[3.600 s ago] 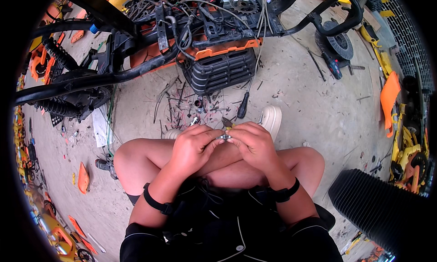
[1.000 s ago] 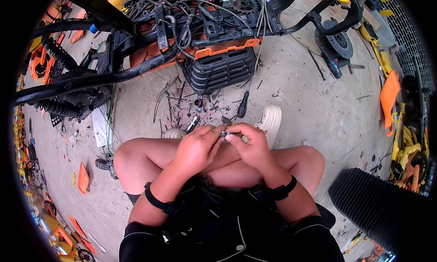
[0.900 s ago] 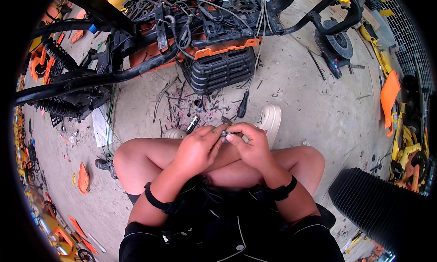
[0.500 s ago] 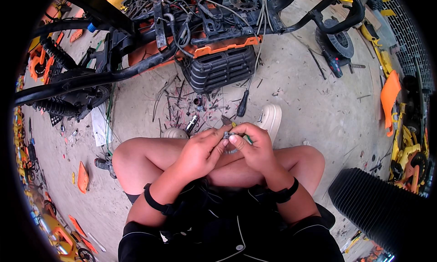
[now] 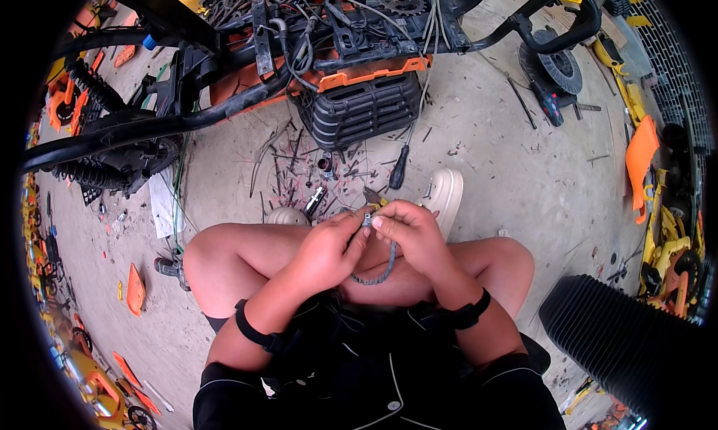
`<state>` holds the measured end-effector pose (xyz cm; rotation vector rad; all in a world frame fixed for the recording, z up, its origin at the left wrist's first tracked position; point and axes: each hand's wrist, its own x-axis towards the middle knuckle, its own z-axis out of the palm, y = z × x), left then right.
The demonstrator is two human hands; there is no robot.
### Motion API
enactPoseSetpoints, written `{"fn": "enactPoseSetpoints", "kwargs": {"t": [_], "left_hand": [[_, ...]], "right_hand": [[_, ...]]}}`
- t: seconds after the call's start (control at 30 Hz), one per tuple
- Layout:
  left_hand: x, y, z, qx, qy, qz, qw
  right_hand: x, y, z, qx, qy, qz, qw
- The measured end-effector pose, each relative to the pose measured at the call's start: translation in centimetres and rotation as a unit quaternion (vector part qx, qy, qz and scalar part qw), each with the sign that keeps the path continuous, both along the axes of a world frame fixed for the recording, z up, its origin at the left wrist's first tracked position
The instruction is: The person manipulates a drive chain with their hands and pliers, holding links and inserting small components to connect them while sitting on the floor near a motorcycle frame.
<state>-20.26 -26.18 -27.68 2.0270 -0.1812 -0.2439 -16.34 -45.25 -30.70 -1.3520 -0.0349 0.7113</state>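
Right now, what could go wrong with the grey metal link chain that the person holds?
1. The grey metal link chain curves loosely over the bare crossed legs; it might slip from the left hand and right hand onto them.
2. A dropped link could be hard to find among the thin dark scraps on the concrete floor.
3. The yellow-handled metal pliers, partly hidden by the right hand, might get knocked.

And it's bright here, soft even light right across the concrete floor (image 5: 508,176), the source itself out of frame! The pale shoe (image 5: 447,194) runs close to white, while the black shirt (image 5: 336,378) swallows its folds. Mid-frame, the grey chain (image 5: 392,264) comes up readable but soft; out wide, the gridded panel (image 5: 668,56) bows, detail smears, and every corner drops to black!
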Motion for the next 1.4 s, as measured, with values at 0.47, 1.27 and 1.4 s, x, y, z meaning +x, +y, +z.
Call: {"fn": "enactPoseSetpoints", "kwargs": {"t": [0.47,1.27,1.4], "left_hand": [[0.1,0.1,0.3,-0.025,0.01,0.019,0.999],[0.1,-0.4,0.4,-0.053,0.018,0.082,0.995],[0.1,-0.5,0.1,-0.046,-0.025,0.089,0.995]], "right_hand": [[0.5,0.2,0.0,0.073,0.108,-0.04,0.991],[0.8,0.1,0.0,0.071,0.111,-0.075,0.988],[0.8,0.1,0.0,0.08,0.117,-0.075,0.987]]}}
